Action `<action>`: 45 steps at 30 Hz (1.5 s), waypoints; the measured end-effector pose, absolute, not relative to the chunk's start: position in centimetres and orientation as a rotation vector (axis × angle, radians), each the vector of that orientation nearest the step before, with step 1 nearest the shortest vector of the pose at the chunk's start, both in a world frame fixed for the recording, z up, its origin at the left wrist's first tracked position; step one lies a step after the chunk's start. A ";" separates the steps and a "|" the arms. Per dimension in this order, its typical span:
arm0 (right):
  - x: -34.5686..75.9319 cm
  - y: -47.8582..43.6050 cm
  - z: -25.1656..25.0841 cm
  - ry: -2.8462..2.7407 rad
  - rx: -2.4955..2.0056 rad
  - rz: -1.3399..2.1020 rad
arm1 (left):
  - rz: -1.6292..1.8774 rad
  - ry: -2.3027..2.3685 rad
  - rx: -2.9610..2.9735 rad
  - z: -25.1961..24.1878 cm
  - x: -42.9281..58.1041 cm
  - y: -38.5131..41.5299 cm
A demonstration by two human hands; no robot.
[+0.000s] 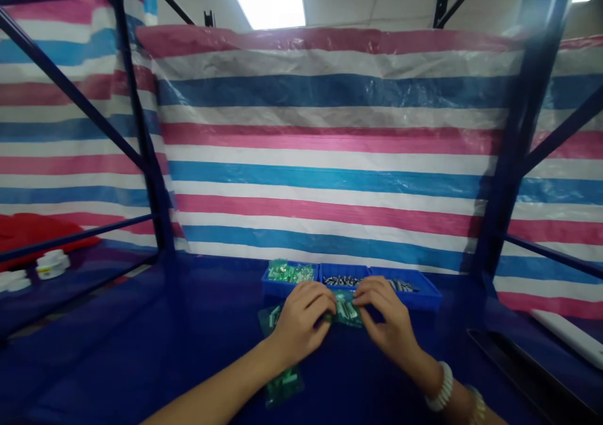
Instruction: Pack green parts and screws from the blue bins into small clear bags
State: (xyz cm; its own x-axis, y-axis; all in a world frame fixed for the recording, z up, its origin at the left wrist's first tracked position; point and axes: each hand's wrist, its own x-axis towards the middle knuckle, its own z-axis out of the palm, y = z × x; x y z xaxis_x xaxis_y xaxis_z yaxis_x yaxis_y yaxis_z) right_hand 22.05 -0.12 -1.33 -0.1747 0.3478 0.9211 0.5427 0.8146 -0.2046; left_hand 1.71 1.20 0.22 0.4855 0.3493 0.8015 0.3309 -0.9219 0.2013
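Both forearms are reaching toward 12 o'clock, left hand (301, 324) and right hand (384, 318) pinching 1 small green bag (347, 311) between fingertips, just before the blue tray (426, 298); gripping its edges evenly is keeping contents inside.

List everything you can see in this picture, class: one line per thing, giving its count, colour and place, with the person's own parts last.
small bag: one, green, held between both hands
flat bags: at least two, green, on the table under and near the left arm
tray: one, blue, three compartments, behind the hands
green packets: a heap, in the tray's left compartment
metal parts: many, silvery, in the middle and right compartments
table: one, dark blue
tarpaulin: pink, white and blue stripes, behind the table
rack posts: dark blue, on both sides
white tubs: a few, far left
red cloth: one, far left
left hand: on the bag
right hand: on the bag, pale bracelet at the wrist
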 end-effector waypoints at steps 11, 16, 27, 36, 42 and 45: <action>21.8 1.8 -3.3 -1.521 -1.006 0.435 | 1.489 1.200 2.098 5.3 -5.5 13.9; 21.7 2.2 -3.7 -1.523 -0.983 0.499 | 1.256 1.240 2.186 6.0 -8.6 18.6; 21.7 2.5 -3.9 -1.524 -0.973 0.569 | 0.839 1.286 2.345 2.5 -10.3 19.0; 21.5 2.5 -4.2 -1.530 -0.984 0.613 | 0.744 1.214 2.698 4.5 -9.0 16.2; 21.4 2.6 -4.5 -1.552 -0.986 0.623 | 0.516 1.124 2.919 5.5 -5.5 17.5; 21.4 2.7 -4.5 -1.551 -0.982 0.620 | 0.380 1.091 2.960 6.4 -5.0 18.8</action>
State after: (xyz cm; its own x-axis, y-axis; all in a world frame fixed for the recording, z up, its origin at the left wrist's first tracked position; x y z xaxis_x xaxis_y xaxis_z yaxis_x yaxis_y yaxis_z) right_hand 21.38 2.72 -4.46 -0.0098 0.8500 0.5266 0.2526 0.5117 -0.8212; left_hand -5.02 18.85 6.45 0.7356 0.6353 0.2352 0.6440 -0.7635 0.0482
